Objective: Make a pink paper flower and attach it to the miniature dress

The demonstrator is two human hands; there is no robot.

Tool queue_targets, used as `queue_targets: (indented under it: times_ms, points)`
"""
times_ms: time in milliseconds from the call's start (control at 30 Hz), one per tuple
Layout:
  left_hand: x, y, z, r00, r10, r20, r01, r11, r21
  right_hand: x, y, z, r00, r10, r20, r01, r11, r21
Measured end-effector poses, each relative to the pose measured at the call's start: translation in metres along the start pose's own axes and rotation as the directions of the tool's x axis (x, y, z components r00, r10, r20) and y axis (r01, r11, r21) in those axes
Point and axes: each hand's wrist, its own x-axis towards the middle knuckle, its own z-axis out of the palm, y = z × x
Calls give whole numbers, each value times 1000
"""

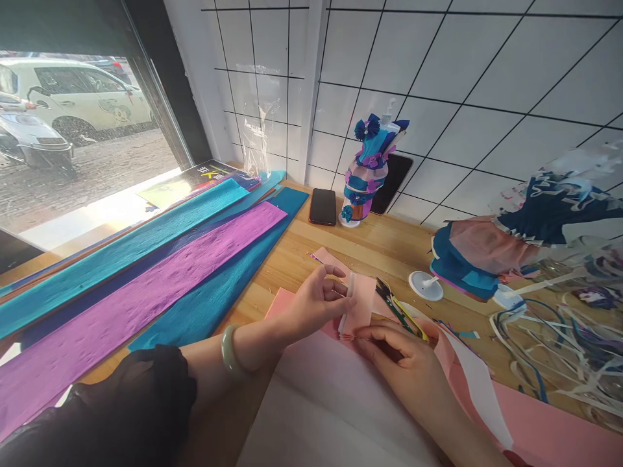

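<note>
A small, pale pink rectangle of soft, papery material, folded in layers with a whitish band down its left side (363, 301), is held up between two bare hands, above the near half of a light wooden tabletop (272, 259). Its long axis runs away from the person, toward the table's back edge, leaning slightly right. The left hand (321, 295) grasps its left side, thumb across the face, other fingers curled behind. The right hand (399, 353) pinches its near end, where the layers bunch. Both hands touch it, so neither is nearer; the left lies along its length, the right at its bottom.

Under the hands, a large, smooth whitish sheet (331, 402) overlaps flat pink sheets (549, 415). Just right of the held rectangle lies a slim yellow and dark green tool (406, 314), partly hidden.

Toward the tabletop's left edge, long crinkled strips in turquoise, purple (195, 275) and teal run diagonally. Near the back edge are a flat black phone (324, 207) and an upright blue-and-purple dressed figure (365, 175).
</note>
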Motion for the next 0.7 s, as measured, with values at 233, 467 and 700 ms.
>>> queue_targets:
  times_ms: [233,467,700]
  points:
    - [2,-4,2,1000,4,-6,-4,999,32,1,-2,0,1000,19,6,-19,1000,-3]
    - [6,-7,0,1000,15,-13,-15,1000,0,2,-2,1,1000,-1,-1,1,1000,-3]
    - [0,4,0,1000,15,16,-15,1000,-3,2,-3,0,1000,-14,8,14,1000,-2]
